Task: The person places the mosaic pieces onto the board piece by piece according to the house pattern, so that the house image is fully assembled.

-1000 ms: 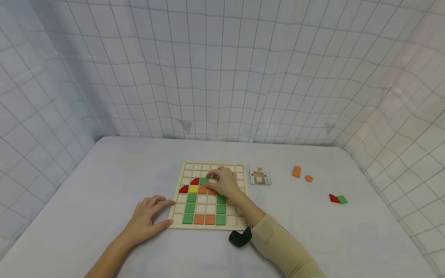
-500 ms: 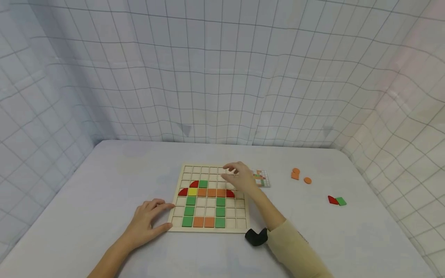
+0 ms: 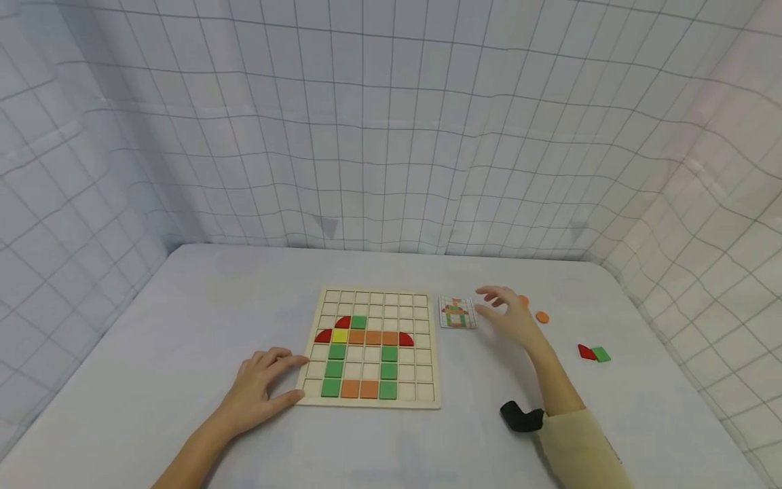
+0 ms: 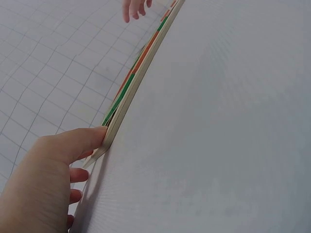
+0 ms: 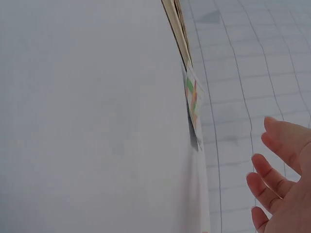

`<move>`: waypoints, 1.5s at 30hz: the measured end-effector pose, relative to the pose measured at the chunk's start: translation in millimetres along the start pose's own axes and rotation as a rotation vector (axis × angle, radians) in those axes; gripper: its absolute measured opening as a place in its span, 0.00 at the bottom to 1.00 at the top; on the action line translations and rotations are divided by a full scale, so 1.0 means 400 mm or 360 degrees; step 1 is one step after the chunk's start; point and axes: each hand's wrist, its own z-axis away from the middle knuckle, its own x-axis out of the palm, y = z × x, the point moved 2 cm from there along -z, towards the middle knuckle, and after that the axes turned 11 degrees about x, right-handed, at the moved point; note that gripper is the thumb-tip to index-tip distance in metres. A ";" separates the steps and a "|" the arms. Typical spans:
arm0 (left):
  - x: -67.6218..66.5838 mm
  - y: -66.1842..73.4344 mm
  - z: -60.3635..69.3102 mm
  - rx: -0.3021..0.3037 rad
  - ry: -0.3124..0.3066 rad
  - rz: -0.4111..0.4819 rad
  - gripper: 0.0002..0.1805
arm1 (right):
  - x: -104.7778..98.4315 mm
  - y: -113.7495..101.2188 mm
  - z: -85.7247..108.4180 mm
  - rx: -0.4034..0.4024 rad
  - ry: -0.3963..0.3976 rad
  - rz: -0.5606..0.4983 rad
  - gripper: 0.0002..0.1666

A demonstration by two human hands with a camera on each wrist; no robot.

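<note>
A square wooden grid board (image 3: 374,404) lies on the table, holding green, orange, yellow and red flat pieces in its cells. My left hand (image 3: 261,384) rests at the board's left side, thumb and index finger spread apart and touching its edge; the left wrist view shows the thumb against that rim. To the right of the board lies a small pattern card (image 3: 457,312) printed with a coloured grid. My right hand (image 3: 506,318) hovers just right of the card with loosely bent fingers and nothing in them. Behind it, an orange piece (image 3: 523,301) is partly hidden.
An orange disc (image 3: 542,317) lies right of my right hand. Farther right, a red quarter-round piece (image 3: 586,352) touches a green square (image 3: 601,354). White gridded cloth walls (image 3: 391,170) enclose the table (image 3: 183,319) at the back and sides.
My right hand has left the board and moved right, past the pattern card. A red quarter-round piece and an orange square it had covered are now visible on the board. The left hand stays put.
</note>
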 end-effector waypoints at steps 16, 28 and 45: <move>0.002 -0.003 -0.002 -0.0009 -0.0002 0.0003 0.24 | -0.234 0.190 0.107 0.0188 0.0022 0.0210 0.26; 0.003 -0.001 0.001 -0.0009 -0.0002 0.0015 0.24 | -0.330 0.306 0.185 0.0373 -0.0007 0.0314 0.29; 0.002 0.000 0.001 0.0001 0.0000 -0.0004 0.24 | -0.363 0.383 0.238 0.0411 -0.0093 0.0327 0.28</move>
